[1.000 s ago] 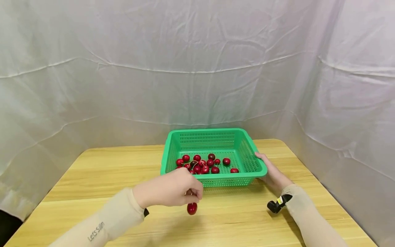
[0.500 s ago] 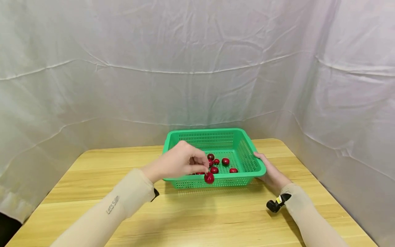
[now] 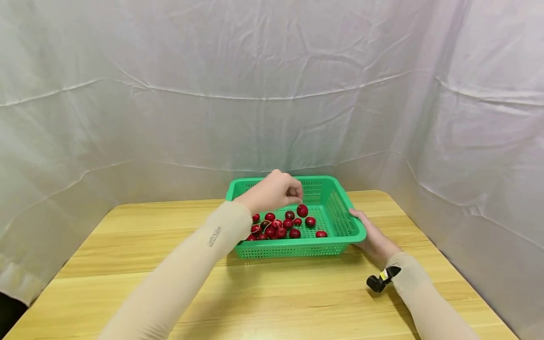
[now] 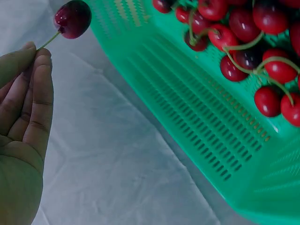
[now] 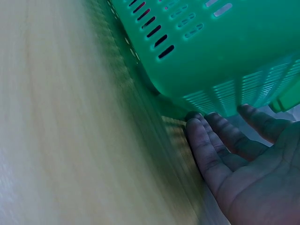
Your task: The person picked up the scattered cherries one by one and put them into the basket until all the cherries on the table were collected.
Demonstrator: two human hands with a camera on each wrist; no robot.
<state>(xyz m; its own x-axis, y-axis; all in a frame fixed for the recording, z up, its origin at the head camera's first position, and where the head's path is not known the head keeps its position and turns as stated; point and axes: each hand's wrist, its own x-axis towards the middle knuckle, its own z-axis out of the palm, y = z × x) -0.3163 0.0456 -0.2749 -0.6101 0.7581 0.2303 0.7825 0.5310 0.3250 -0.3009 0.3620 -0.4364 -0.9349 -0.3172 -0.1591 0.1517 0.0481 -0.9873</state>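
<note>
My left hand [image 3: 275,192] is over the green basket [image 3: 293,249] and pinches a dark red cherry [image 3: 302,210] by its stem. In the left wrist view the thumb and fingertips meet on the thin green stem [image 4: 49,41], and the cherry hangs off its end. Several more cherries [image 3: 270,231], some with stems, lie on the basket floor, mostly toward its left side. My right hand [image 3: 374,237] rests at the basket's right end. The right wrist view has its fingers [image 5: 201,140] extended, with the tips against the slotted side wall [image 5: 225,93].
The basket stands on a wooden table [image 3: 272,297] toward the back edge. A pale fabric sheet [image 3: 255,132] hangs behind and to the sides. A small black device [image 3: 384,279] is strapped to the right wrist.
My left hand has carried the cherry from in front of the basket up, forward and rightward, to over its inside. The right hand has stayed at the basket's right end.
</note>
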